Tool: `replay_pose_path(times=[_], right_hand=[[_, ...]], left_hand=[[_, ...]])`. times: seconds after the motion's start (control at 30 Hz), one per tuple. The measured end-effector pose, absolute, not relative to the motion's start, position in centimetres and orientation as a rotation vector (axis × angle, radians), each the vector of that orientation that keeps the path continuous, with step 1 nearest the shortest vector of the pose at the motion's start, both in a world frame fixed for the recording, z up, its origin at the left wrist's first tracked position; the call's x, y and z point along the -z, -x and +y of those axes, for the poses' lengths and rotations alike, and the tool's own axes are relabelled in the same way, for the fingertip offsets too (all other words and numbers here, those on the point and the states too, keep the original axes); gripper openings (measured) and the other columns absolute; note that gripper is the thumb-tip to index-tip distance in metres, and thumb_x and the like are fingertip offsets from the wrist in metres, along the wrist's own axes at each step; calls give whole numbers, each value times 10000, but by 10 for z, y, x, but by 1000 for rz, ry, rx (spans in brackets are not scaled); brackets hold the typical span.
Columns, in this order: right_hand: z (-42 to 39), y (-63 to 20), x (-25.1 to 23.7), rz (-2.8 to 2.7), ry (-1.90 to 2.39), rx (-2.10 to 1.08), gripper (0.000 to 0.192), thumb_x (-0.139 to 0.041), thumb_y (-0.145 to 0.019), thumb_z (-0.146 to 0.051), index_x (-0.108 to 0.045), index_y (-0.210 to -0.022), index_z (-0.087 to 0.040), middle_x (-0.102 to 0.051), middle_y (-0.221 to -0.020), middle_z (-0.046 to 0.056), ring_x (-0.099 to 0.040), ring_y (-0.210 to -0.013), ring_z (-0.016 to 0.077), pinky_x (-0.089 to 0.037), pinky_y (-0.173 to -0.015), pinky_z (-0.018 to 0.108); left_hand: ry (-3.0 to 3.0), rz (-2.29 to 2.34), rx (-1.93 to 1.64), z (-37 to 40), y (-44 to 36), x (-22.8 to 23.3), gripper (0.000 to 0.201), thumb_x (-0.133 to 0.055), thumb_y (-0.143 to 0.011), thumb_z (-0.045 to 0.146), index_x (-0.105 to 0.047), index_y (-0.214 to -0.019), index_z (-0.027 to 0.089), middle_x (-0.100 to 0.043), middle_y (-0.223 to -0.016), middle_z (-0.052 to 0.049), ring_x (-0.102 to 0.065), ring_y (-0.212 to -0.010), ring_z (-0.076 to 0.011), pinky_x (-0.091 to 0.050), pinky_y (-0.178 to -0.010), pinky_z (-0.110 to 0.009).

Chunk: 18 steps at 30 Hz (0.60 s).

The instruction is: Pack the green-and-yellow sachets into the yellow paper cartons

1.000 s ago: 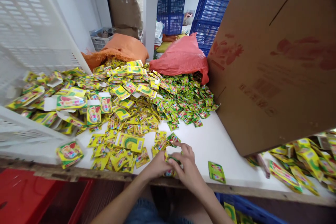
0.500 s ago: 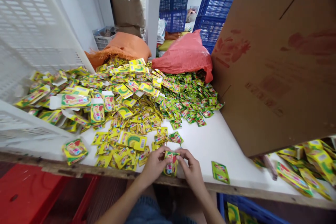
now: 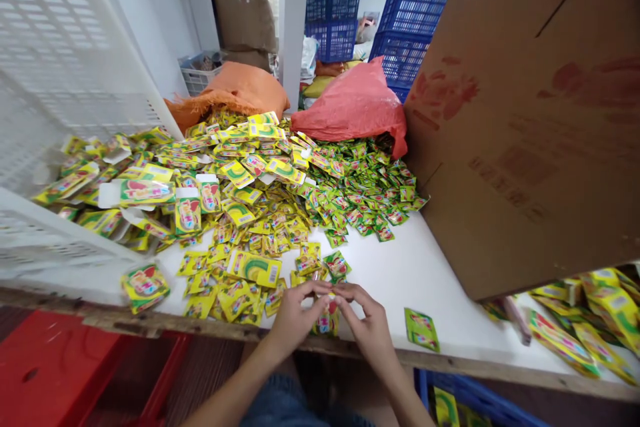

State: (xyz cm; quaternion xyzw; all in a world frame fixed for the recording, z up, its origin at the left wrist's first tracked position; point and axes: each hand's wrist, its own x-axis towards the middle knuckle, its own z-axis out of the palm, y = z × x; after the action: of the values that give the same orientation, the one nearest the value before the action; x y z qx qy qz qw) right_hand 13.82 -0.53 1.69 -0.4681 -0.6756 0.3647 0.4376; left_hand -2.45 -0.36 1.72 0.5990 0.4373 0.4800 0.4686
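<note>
The fingertips of both hands are meeting over one small sachet (image 3: 327, 319) at the near edge of the table (image 3: 400, 267). The left hand (image 3: 293, 317) is pinching its upper left corner, thumb and forefinger closed together on it, while the right hand (image 3: 367, 327) is gripping the upper right corner the same way, its remaining fingers curling loosely. The sachet is hanging upright between them, just over the table's worn wooden lip; it is a thin, glossy foil packet, yellow and green with red printing, and partly hidden by the fingers.

Just left of the hands, a loose heap of sachets (image 3: 260, 213) is spreading across the smooth white tabletop, shiny and crinkled, with flat printed card sleeves lying among them. A single green sachet (image 3: 421, 329) is lying flat on its own near the right hand. A large brown cardboard box (image 3: 525, 127) with faded red print is leaning over the table's right side. Farther back, an orange sack (image 3: 235, 90) and a red plastic bag (image 3: 355, 107) are slumping behind the heap, and blue lattice crates (image 3: 410, 20) are standing stacked.
</note>
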Motion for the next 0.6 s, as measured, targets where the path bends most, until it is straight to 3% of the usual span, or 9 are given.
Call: replay_pose_path(times=[0.3, 0.47, 0.6], right_hand=[[1, -134, -27, -1630, 1317, -920, 187, -527, -822, -332, -645, -835, -187, -658, -762, 27, -584, -701, 156, -458, -666, 255], [-6, -134, -9, -1601, 1243, -942, 185, -526, -826, -313, -647, -907, -199, -664, -908, 49, -598, -886, 185, -456, -812, 301], [-12, -132, -8, -1611, 1236, -886, 209, -501, -836, -314, -648, -936, -203, -662, -945, 64, -599, -913, 198, -466, -828, 327]], left_hand=[[-1323, 1181, -1179, 1, 21, -21, 163, -589, -774, 250, -694, -848, 150, -708, -814, -63, -646, -758, -192, -492, -715, -274], [-1333, 1090, -1172, -2, 23, -9, 176, -611, -766, 259, -711, -878, 167, -713, -888, -74, -647, -847, -209, -488, -791, -301], [-1531, 1111, -1123, -5, 28, -12, 206, -561, -808, 264, -690, -958, 205, -697, -972, -65, -622, -935, -199, -467, -859, -314]])
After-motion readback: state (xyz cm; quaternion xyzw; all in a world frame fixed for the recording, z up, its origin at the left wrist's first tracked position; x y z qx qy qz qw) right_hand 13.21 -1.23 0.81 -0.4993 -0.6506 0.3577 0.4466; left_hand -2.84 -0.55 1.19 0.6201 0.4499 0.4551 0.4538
